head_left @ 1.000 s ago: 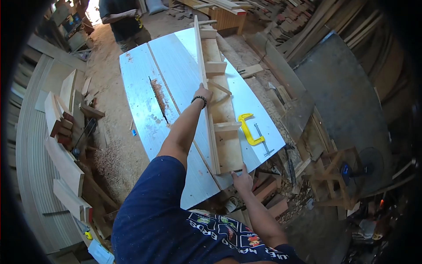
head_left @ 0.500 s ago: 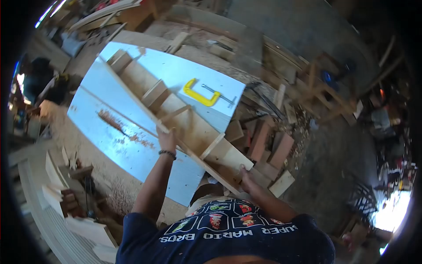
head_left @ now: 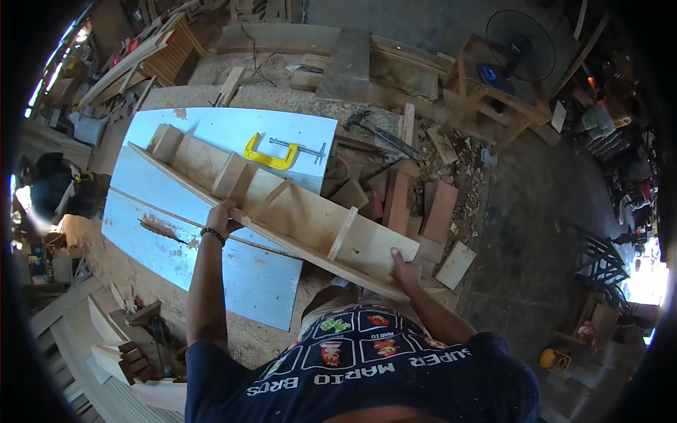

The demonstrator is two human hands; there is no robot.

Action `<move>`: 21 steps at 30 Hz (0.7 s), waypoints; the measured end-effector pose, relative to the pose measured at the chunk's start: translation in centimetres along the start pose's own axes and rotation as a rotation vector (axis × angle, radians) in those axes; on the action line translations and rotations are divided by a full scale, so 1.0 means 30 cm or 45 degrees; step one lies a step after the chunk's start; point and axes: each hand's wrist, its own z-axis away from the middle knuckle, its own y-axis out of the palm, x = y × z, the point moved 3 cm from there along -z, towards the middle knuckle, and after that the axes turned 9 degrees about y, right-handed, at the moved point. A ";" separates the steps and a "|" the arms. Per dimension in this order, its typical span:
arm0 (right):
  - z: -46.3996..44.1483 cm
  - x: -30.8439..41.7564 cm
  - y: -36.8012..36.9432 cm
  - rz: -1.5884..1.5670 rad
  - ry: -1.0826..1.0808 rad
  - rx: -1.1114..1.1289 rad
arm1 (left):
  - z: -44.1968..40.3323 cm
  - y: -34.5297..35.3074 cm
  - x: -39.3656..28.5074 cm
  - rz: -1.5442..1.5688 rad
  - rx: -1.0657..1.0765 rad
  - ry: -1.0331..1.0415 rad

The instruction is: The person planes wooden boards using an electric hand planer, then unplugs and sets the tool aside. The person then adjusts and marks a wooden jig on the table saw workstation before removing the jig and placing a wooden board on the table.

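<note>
A long, slightly curved wooden frame [head_left: 303,215] with cross dividers lies at a slant across a white board [head_left: 268,285], its near right end reaching past the board's edge. My left hand [head_left: 221,215] is closed round the frame's near side rail, around its middle. At the right end, my right hand [head_left: 404,270] grips the edge of the end panel, thumb on top and the other fingers hidden underneath. Behind the frame, a yellow C-clamp [head_left: 271,151] rests on the white board, touched by neither hand.
A hammer [head_left: 381,134] lies beyond the board, near reddish wood blocks [head_left: 438,210]. Wood shavings [head_left: 462,180] cover the floor there. A fan [head_left: 520,46] stands by a wooden stool [head_left: 486,88] at the back right. Plank offcuts [head_left: 113,356] are stacked at lower left.
My view has turned and shifted, so the frame now appears flatter across it. Both hands keep hold of the frame at about the same places.
</note>
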 end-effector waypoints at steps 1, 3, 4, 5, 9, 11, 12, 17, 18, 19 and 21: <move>0.014 0.024 -0.014 -0.064 -0.153 -0.061 | -0.014 -0.013 0.037 0.086 -0.059 0.009; 0.089 0.156 -0.078 -0.200 -0.303 -0.117 | -0.110 -0.093 0.151 0.143 -0.068 0.101; 0.120 0.219 -0.154 -0.150 -0.228 -0.059 | -0.026 -0.053 0.097 0.112 -0.006 0.067; 0.121 0.220 -0.218 -0.081 -0.133 -0.001 | 0.065 0.016 0.055 0.165 -0.054 0.079; -0.105 0.069 -0.307 -0.358 -0.242 0.108 | 0.316 0.284 -0.054 0.243 -0.140 0.184; -0.157 -0.009 -0.327 -0.713 -0.238 0.191 | 0.350 0.414 -0.130 0.182 -0.046 0.308; -0.180 -0.048 -0.345 -0.718 -0.248 0.194 | 0.346 0.472 -0.162 0.197 -0.005 0.352; -0.106 -0.184 -0.495 -0.882 -0.243 0.045 | 0.185 0.807 -0.163 0.081 0.280 0.449; -0.082 -0.211 -0.520 -0.873 -0.218 -0.038 | 0.179 0.904 -0.170 0.051 0.328 0.508; -0.065 -0.237 -0.534 -0.939 -0.259 -0.018 | 0.180 0.999 -0.179 0.070 0.402 0.465; -0.033 -0.299 -0.571 -0.941 -0.166 0.015 | 0.166 1.179 -0.188 0.095 0.550 0.382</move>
